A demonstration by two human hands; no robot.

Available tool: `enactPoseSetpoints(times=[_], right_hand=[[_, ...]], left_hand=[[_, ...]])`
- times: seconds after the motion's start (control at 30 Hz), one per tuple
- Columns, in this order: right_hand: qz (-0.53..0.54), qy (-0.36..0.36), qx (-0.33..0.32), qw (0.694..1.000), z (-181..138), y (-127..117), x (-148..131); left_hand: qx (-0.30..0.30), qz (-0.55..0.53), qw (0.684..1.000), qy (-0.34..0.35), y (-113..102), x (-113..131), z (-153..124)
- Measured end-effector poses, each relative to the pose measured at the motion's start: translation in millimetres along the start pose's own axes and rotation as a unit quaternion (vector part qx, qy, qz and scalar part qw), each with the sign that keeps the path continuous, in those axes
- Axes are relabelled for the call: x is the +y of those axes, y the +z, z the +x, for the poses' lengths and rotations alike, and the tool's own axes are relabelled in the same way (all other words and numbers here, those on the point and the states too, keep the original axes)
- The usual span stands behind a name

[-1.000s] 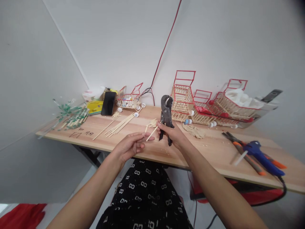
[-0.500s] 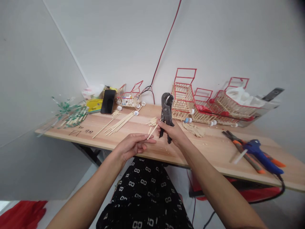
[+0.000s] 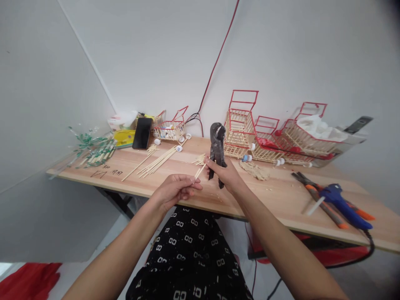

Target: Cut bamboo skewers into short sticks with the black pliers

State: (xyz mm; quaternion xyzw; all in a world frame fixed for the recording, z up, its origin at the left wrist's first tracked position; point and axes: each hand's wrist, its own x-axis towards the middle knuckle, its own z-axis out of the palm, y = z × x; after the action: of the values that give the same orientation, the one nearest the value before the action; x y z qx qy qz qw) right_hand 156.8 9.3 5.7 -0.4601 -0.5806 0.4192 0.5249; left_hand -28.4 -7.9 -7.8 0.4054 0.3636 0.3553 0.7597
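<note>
Two short thin wooden sticks (image 3: 199,171) lie side by side between my hands, above the table's front edge. My left hand (image 3: 179,191) pinches their lower ends between thumb and fingers. In my right hand (image 3: 225,171) is a black ratchet cutter (image 3: 217,143), upright with its jaws up; the right thumb and fingertips also touch the sticks' upper ends. Just behind the right hand lies a small pile of cut stick pieces (image 3: 200,159). Long wooden sticks (image 3: 159,161) spread on the table to the left.
Miniature stick carts with red handles (image 3: 239,121) stand along the wall. A blue glue gun (image 3: 340,202) and orange-handled pliers (image 3: 325,206) lie right. Left are a phone (image 3: 142,133), a yellow packet (image 3: 124,138) and green-wrapped stick bundles (image 3: 99,153). A red cable (image 3: 215,62) runs down the wall.
The two sticks have come closer together, now nearly parallel. My left fingers have closed in on their lower ends. The cutter has shifted slightly left in my right hand.
</note>
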Motion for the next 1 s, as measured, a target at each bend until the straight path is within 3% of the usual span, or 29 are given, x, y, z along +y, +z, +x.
enactPoseSetpoints(times=[0.13,0.27,0.43,0.53,0.7,1.0], right_hand=[[-0.019,-0.001,0.014,1.000,-2,1,1],[-0.103,-0.004,0.020,0.994,-10,-4,1],[-0.162,0.043,-0.098,0.981,-26,-19,-7],[-0.158,0.091,-0.123,0.976,-33,-24,-18],[-0.161,0.142,-0.187,0.959,-37,-20,-35],[-0.184,0.125,-0.219,0.950,-29,-4,-38]], left_hand=[[0.028,0.015,0.998,0.049,1,1,-1],[0.067,0.068,0.988,0.125,0,4,-2],[0.178,0.219,0.924,0.259,-1,16,-10],[0.216,0.258,0.892,0.302,0,23,-16],[0.234,0.285,0.862,0.347,2,24,-19],[0.226,0.384,0.822,0.354,5,23,-27]])
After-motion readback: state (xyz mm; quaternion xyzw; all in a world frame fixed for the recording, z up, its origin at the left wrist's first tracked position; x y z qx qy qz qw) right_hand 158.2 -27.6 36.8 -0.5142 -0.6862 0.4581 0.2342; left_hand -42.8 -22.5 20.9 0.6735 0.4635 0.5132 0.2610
